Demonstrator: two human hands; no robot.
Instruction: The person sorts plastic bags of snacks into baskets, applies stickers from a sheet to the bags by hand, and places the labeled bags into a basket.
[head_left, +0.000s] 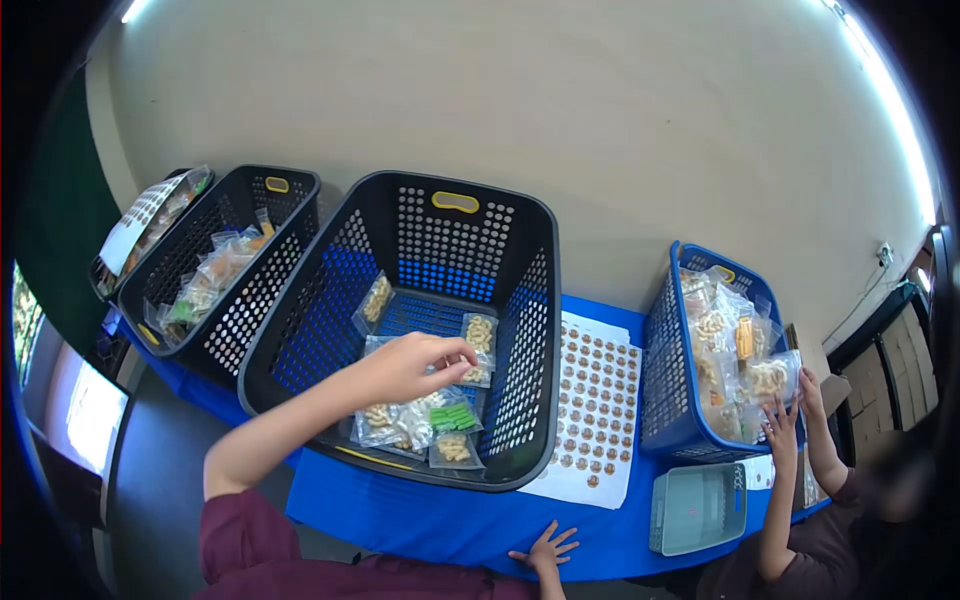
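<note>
My left hand (425,362) reaches over the large black basket (500,470), its fingers curled and thumb near the index fingertip; whatever is between them is too small to make out. Just behind the fingertips lies a clear packet of pale pieces (480,335). Below my forearm are more packets, among them one with green pieces (455,417) and one with pale pieces (454,448). Another packet (376,299) leans near the basket's left wall. My right hand (548,550) rests with spread fingers at the front edge of the blue-covered table (450,520), holding nothing.
Sheets of round brown stickers (595,410) lie right of the basket. Farther right stand a filled blue basket (665,390) and a pale green tray (698,510). A co-worker's hands (785,430) touch a packet there. Filled dark baskets (250,290) stand at left.
</note>
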